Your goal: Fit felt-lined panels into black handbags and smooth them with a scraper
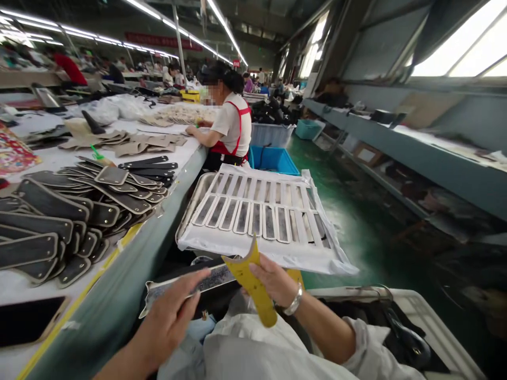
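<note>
Long tube lights run overhead, and sloping windows brighten the right side of the workshop. Between my hands, above my lap, is a yellow piece; my right grip pinches it by the side near its notched end, which points up, while its rounded end hangs lower. My left grip is spread, fingers reaching over a dark, pale-edged strip; I cannot tell whether they touch it.

To my left runs a long desk with a white top and yellow tape along its edge. On it lie a phone, overlapping dark pieces with pale rims, a green-tipped bottle and, farther up, tan pieces. A co-worker in a red apron leans at it.

Ahead, a white board carries rows of dark strips. Beyond it stands a blue bin on the green floor; behind that, a grey bin is heaped with black things. At my right, a pale crate holds dark items.
</note>
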The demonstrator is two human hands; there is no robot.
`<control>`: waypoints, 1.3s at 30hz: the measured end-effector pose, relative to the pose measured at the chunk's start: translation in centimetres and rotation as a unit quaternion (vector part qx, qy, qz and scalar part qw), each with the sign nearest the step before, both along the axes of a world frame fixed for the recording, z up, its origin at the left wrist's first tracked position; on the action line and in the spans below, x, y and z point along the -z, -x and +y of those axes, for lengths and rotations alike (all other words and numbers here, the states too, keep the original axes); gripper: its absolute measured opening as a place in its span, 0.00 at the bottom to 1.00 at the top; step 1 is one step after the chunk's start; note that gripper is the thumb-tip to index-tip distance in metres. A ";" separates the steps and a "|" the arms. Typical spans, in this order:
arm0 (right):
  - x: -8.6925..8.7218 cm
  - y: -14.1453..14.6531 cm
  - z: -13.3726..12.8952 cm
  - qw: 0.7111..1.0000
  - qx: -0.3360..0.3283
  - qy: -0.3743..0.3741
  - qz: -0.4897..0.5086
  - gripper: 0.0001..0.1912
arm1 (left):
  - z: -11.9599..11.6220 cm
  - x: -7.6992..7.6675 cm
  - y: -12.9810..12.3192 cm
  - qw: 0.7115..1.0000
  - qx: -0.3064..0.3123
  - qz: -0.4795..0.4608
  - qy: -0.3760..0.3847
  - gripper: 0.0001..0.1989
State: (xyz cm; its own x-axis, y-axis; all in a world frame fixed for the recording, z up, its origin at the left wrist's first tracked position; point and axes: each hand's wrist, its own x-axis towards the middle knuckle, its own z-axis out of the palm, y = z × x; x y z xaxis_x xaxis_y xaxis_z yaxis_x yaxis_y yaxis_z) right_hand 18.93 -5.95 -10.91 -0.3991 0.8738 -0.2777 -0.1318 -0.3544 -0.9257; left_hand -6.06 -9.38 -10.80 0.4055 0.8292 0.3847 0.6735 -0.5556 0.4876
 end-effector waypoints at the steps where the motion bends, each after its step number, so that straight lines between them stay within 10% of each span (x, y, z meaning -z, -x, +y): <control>1: 0.3 -1.8 0.7 0.999 -0.019 0.015 -0.033 0.24 | 1.9 0.1 -0.1 0.994 -0.040 -0.015 0.101 0.21; 5: 1.6 -5.4 2.7 0.978 -0.061 0.036 -0.194 0.16 | 9.0 0.9 -2.7 0.924 0.053 -0.039 0.378 0.24; 9: 2.2 -5.2 4.2 0.897 -0.122 -0.102 -0.412 0.14 | 12.7 1.5 -5.7 0.869 0.199 -0.017 0.452 0.27; 15: 2.8 -4.1 5.9 0.776 -0.174 -0.215 -0.567 0.17 | 14.0 3.0 -6.3 0.769 0.190 -0.066 0.606 0.31; 25: 3.1 -2.2 8.3 0.697 -0.172 -0.298 -0.629 0.23 | 14.1 5.1 -7.0 0.577 0.218 -0.296 0.730 0.40; 39: 3.2 -2.3 10.5 0.643 -0.229 -0.420 -0.598 0.25 | 14.3 6.0 -6.0 0.537 0.128 -0.358 0.753 0.33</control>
State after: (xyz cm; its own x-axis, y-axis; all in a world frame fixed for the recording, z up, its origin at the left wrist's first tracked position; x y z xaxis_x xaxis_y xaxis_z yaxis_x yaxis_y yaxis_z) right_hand 21.23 4.56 -14.08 -0.6075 0.7833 -0.1320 0.7930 0.5883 -0.1581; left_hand -0.04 4.88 -16.82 0.7752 0.3713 -0.5111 0.0088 0.8026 0.5965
